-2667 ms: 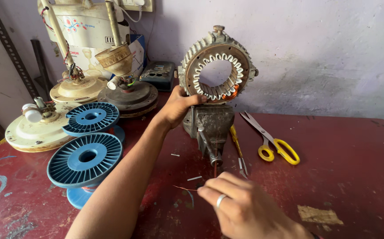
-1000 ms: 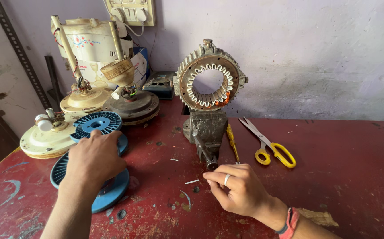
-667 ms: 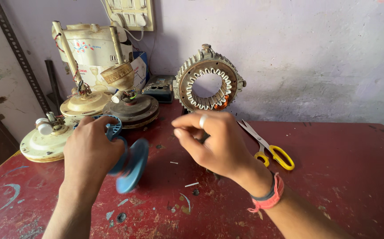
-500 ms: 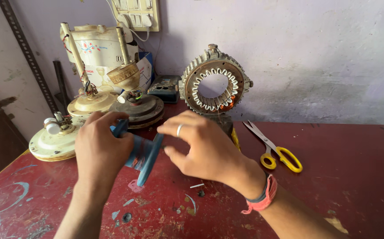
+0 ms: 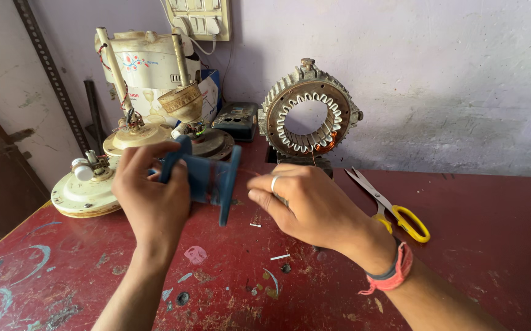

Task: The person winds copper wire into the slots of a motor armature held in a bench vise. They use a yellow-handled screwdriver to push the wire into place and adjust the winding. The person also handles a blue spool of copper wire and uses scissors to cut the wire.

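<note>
Two bare hands work a blue plastic spool (image 5: 207,178) above a worn red workbench (image 5: 474,245).

The left hand (image 5: 150,199) is closed around one flange of the spool and holds it up off the bench, on its side with the flanges upright, in front of the cream-coloured fan motor housings (image 5: 124,138) at the back left. The right hand (image 5: 311,205), with a ring on one finger and a pink band at the wrist, sits just beside the spool's other flange with fingertips pinched together; what they pinch is too thin to make out. Behind the hands a round grey metal stator with copper windings (image 5: 308,110) stands upright on its mount against the wall. Yellow-handled scissors (image 5: 394,205) lie on the bench to the right, partly behind the right wrist.
</note>
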